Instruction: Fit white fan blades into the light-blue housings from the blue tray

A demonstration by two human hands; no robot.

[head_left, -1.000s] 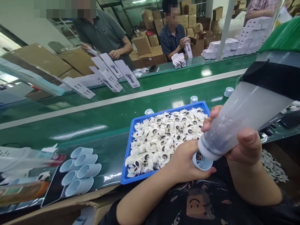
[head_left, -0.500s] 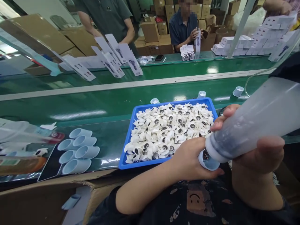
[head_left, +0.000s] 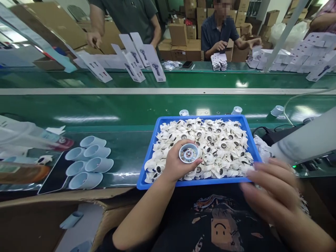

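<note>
My left hand holds a small light-blue round housing with a motor inside, open end facing me, above the near left part of a blue tray. The tray is heaped with several small white fan blades. My right hand hovers blurred below the tray's near right corner, fingers spread and holding nothing. The translucent bottle-shaped tool hangs free to the right, just above that hand.
Several light-blue cylinder housings lie on their sides left of the tray. Three loose housings stand on the green conveyor belt behind it. Two people work across the belt among white product boxes and cartons. An open carton sits at near left.
My right hand has let go of the bottle-shaped tool, which swung up and right. My left hand carried the housing away from the tool's tip to above the tray.
</note>
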